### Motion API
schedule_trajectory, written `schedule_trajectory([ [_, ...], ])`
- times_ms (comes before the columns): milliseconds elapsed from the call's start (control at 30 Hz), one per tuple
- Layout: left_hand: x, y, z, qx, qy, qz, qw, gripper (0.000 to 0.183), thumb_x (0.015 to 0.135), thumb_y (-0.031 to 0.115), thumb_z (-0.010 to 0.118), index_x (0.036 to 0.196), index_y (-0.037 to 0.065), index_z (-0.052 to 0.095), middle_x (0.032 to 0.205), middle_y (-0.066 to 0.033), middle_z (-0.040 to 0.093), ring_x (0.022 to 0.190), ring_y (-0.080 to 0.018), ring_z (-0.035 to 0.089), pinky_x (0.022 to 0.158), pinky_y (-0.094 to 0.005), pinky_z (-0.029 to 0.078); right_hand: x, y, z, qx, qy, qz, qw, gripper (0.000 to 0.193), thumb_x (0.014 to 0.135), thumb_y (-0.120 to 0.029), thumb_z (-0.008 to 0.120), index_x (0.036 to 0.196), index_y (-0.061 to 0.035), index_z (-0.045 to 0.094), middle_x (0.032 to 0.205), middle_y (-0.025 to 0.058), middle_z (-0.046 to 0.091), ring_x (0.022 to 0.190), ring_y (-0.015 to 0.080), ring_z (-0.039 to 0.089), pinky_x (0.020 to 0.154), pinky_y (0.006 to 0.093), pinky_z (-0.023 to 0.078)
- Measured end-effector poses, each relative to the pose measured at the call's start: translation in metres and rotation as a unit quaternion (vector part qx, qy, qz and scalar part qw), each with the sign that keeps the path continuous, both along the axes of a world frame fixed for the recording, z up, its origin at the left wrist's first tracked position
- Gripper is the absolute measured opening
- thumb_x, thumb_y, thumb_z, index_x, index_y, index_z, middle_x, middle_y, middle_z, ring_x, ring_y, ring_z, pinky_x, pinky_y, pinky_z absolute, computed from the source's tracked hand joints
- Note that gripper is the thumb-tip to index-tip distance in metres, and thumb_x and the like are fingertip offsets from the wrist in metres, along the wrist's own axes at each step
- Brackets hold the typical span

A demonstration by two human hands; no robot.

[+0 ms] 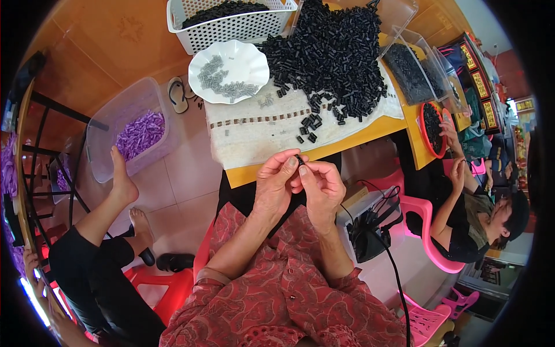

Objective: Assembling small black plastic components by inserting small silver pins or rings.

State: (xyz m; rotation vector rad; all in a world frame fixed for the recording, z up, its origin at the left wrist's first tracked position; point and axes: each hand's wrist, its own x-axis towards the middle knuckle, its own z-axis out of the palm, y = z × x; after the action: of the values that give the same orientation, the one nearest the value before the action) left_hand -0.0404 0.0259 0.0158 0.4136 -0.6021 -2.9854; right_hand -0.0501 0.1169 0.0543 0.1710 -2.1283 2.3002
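My left hand (274,184) and my right hand (321,186) meet just off the near edge of the table, fingertips pinched together on one small black plastic piece (299,157). Ahead on the table lies a big heap of the same black pieces (332,49) on a white cloth (254,130). A few loose black pieces (310,124) sit closer to me. A white scalloped plate (254,58) holds small grey metal parts (222,84).
A white perforated basket (231,32) of black pieces stands at the far edge. Clear bins (413,69) sit at the right, where another person (480,214) on a pink chair works at a red dish (432,128). A clear tub of purple pieces (139,133) is on the floor left, beside someone's bare feet (122,179).
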Motion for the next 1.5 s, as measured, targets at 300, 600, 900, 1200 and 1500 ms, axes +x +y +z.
schedule_trajectory([
  [300,0.003,0.006,-0.004,-0.009,0.0,-0.014,1.0,0.018,0.095,0.01,0.06,0.112,0.005,0.066,0.098,-0.007,0.068,0.07,-0.0067,0.054,0.056,-0.02,0.042,0.005,0.003,-0.008,0.021,0.033,-0.026,0.999,0.006,0.091,0.004,0.06,0.097,0.0026,0.058,0.076,0.0074,0.065,0.063,0.0096,0.063,0.057,0.0216,0.054],
  [600,0.005,0.004,-0.002,0.056,0.044,-0.031,0.997,0.02,0.095,0.009,0.059,0.114,0.003,0.065,0.101,-0.0092,0.068,0.083,-0.0123,0.062,0.069,-0.0257,0.05,0.003,0.017,-0.001,0.095,0.113,0.001,0.989,0.012,0.085,0.004,0.069,0.096,0.0014,0.064,0.092,0.0074,0.063,0.071,0.0098,0.062,0.06,0.0217,0.053],
  [900,0.007,0.001,-0.001,0.053,0.084,-0.033,0.995,0.022,0.095,0.009,0.06,0.115,0.0,0.063,0.102,-0.0095,0.068,0.094,-0.0158,0.065,0.087,-0.0311,0.051,-0.003,0.018,0.019,0.243,0.296,-0.024,0.923,0.025,0.074,0.003,0.078,0.096,-0.0008,0.066,0.091,0.0093,0.063,0.079,0.019,0.062,0.065,0.0271,0.052],
  [1200,0.004,-0.002,-0.002,0.024,0.087,-0.048,0.995,0.022,0.094,0.008,0.061,0.114,0.0,0.064,0.1,-0.0081,0.068,0.092,-0.0154,0.065,0.083,-0.0285,0.052,-0.016,0.019,0.024,0.267,0.338,0.034,0.902,0.042,0.069,0.002,0.08,0.108,-0.0001,0.065,0.105,0.0141,0.066,0.093,0.0262,0.063,0.079,0.034,0.052],
  [1500,0.001,-0.004,-0.003,0.017,0.063,-0.028,0.997,0.033,0.091,0.005,0.064,0.124,0.0,0.058,0.1,-0.0067,0.068,0.09,-0.0152,0.065,0.081,-0.0273,0.053,-0.02,0.019,0.018,0.266,0.298,0.081,0.913,0.044,0.069,0.003,0.079,0.11,0.0004,0.064,0.098,0.0109,0.067,0.083,0.0228,0.061,0.073,0.0323,0.051],
])
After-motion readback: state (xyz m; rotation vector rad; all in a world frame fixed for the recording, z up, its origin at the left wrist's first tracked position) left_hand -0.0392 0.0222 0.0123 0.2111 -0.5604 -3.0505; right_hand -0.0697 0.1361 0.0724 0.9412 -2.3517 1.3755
